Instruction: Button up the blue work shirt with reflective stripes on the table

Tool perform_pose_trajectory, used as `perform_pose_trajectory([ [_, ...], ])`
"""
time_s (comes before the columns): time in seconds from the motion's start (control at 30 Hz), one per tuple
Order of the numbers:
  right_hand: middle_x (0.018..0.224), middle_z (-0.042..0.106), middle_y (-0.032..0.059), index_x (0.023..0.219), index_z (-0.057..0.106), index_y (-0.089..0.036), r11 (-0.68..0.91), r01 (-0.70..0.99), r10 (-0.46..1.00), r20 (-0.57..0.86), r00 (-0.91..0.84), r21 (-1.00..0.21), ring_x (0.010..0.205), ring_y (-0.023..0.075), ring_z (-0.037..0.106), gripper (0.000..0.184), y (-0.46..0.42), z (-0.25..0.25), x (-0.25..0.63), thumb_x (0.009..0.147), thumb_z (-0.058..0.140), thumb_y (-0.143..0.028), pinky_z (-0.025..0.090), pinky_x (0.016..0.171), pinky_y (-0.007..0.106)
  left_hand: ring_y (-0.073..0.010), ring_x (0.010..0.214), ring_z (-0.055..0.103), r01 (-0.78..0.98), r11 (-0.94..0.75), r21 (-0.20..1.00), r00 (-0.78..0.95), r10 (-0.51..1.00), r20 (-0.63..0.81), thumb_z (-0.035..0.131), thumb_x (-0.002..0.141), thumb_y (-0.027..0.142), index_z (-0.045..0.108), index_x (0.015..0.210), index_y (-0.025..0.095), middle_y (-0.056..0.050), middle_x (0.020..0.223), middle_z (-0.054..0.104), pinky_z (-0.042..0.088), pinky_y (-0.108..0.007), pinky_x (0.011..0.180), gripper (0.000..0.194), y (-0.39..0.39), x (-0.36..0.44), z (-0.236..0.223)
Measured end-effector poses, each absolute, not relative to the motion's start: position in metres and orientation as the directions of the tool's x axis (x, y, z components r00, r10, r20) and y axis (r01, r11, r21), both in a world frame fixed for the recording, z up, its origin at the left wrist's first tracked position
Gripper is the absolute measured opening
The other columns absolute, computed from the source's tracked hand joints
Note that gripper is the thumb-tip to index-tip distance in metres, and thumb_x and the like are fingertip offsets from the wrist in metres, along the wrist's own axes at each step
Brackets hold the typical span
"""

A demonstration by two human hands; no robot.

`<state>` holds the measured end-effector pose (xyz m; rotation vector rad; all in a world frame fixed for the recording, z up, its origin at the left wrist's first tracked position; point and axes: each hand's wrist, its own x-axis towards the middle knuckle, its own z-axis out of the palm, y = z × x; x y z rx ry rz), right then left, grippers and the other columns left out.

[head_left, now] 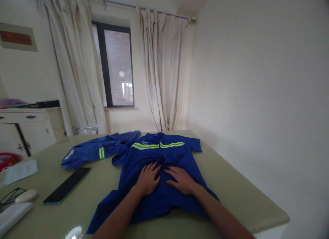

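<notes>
A blue short-sleeved work shirt (154,206) with yellow-green reflective stripes lies spread on the table, its collar toward the window. My left hand (148,179) rests flat on the middle of the shirt, fingers spread. Just to the right, my right hand (181,180) also lies flat on the cloth, fingers stretched out toward the centre. Between the fingertips the fabric bunches in a small fold. The shirt's lower left corner spreads toward me, and its right sleeve lies out to the side.
The green tabletop (231,198) meets a white wall on the right. Left of the shirt lie another blue garment (95,150) with a reflective band, a dark tablet (67,186), a face mask (20,171), glasses (11,196) and a white mouse (26,196). A white object (74,233) sits at the front edge.
</notes>
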<state>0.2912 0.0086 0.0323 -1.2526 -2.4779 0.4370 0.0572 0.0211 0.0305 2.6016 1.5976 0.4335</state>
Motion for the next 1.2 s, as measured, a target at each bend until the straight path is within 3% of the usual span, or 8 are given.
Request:
perform_pose_trajectory([
  [0.2, 0.134, 0.062, 0.0113, 0.133, 0.060, -0.023, 0.570, 0.746, 0.806, 0.409, -0.428, -0.343, 0.124, 0.0275, 0.055, 0.042, 0.041, 0.025, 0.282, 0.096, 0.057, -0.041, 0.040, 0.106, 0.043, -0.0253, 0.109, 0.058, 0.913, -0.385, 0.134, 0.318, 0.879, 0.355, 0.043, 0.094, 0.019, 0.068, 0.107, 0.022, -0.009, 0.114, 0.065, 0.045, -0.040, 0.096, 0.028, 0.005, 0.068, 0.031],
  [0.37, 0.095, 0.067, 0.0073, 0.097, 0.066, -0.021, 0.595, 0.732, 0.721, 0.623, -0.304, -0.332, 0.094, 0.0217, 0.060, 0.026, 0.016, 0.038, 0.279, 0.101, 0.047, -0.039, 0.044, 0.088, 0.035, -0.0282, 0.118, 0.053, 0.815, -0.472, 0.335, 0.428, 0.881, 0.201, 0.061, 0.083, 0.043, 0.060, 0.124, 0.031, -0.006, 0.130, 0.058, 0.043, -0.042, 0.097, 0.043, -0.025, 0.059, 0.028],
  [0.43, 0.082, 0.063, 0.0039, 0.084, 0.062, -0.021, 0.611, 0.699, 0.728, 0.609, -0.313, -0.371, 0.081, 0.0182, 0.058, 0.035, 0.004, 0.044, 0.270, 0.103, 0.042, -0.043, 0.043, 0.079, 0.030, -0.0325, 0.128, 0.045, 0.791, -0.503, 0.348, 0.484, 0.863, 0.146, 0.068, 0.075, 0.048, 0.055, 0.131, 0.035, -0.005, 0.143, 0.051, 0.038, -0.049, 0.103, 0.059, -0.023, 0.055, 0.032],
  [0.6, 0.081, 0.063, 0.0011, 0.081, 0.060, -0.021, 0.562, 0.744, 0.815, 0.396, -0.423, -0.362, 0.074, 0.0162, 0.057, 0.039, -0.001, 0.045, 0.226, 0.092, 0.057, -0.059, 0.040, 0.069, 0.027, -0.0306, 0.131, 0.045, 0.889, -0.344, 0.303, 0.336, 0.939, 0.077, 0.053, 0.080, 0.020, 0.059, 0.127, 0.029, -0.007, 0.147, 0.049, 0.040, -0.049, 0.099, 0.049, 0.011, 0.050, 0.035],
  [0.8, 0.111, 0.064, 0.0066, 0.111, 0.063, -0.021, 0.517, 0.673, 0.856, 0.344, -0.387, -0.529, 0.102, 0.0253, 0.060, 0.062, 0.006, 0.030, 0.216, 0.065, 0.085, -0.055, 0.046, 0.087, 0.032, -0.0204, 0.119, 0.053, 0.840, -0.354, 0.412, 0.215, 0.914, 0.345, 0.049, 0.075, 0.000, 0.056, 0.116, 0.024, -0.006, 0.124, 0.061, 0.042, -0.032, 0.098, 0.048, 0.016, 0.042, 0.023],
  [0.9, 0.115, 0.064, 0.0070, 0.116, 0.063, -0.022, 0.565, 0.620, 0.825, 0.374, -0.423, -0.545, 0.107, 0.0253, 0.060, 0.050, -0.001, 0.028, 0.226, 0.072, 0.081, -0.036, 0.046, 0.093, 0.033, -0.0187, 0.103, 0.056, 0.835, -0.377, 0.400, 0.184, 0.878, 0.442, 0.050, 0.078, 0.001, 0.056, 0.099, 0.024, -0.002, 0.106, 0.061, 0.044, -0.028, 0.087, 0.032, 0.006, 0.041, 0.026],
  [1.03, 0.100, 0.069, 0.0045, 0.098, 0.069, -0.021, 0.548, 0.611, 0.835, 0.416, -0.359, -0.572, 0.095, 0.0201, 0.064, 0.017, -0.005, 0.028, 0.231, 0.086, 0.058, -0.015, 0.046, 0.087, 0.030, -0.0173, 0.091, 0.056, 0.860, -0.381, 0.340, 0.229, 0.883, 0.411, 0.052, 0.080, 0.003, 0.055, 0.084, 0.024, 0.000, 0.091, 0.060, 0.042, -0.026, 0.080, 0.021, -0.003, 0.045, 0.033],
  [1.2, 0.085, 0.070, 0.0033, 0.087, 0.068, -0.019, 0.535, 0.502, 0.842, 0.473, -0.259, -0.679, 0.082, 0.0193, 0.065, 0.016, -0.001, 0.030, 0.237, 0.093, 0.055, -0.026, 0.049, 0.078, 0.029, -0.0208, 0.092, 0.060, 0.841, -0.440, 0.315, 0.328, 0.878, 0.349, 0.047, 0.097, 0.033, 0.063, 0.079, 0.023, -0.004, 0.090, 0.065, 0.042, -0.031, 0.083, 0.026, -0.007, 0.047, 0.033],
])
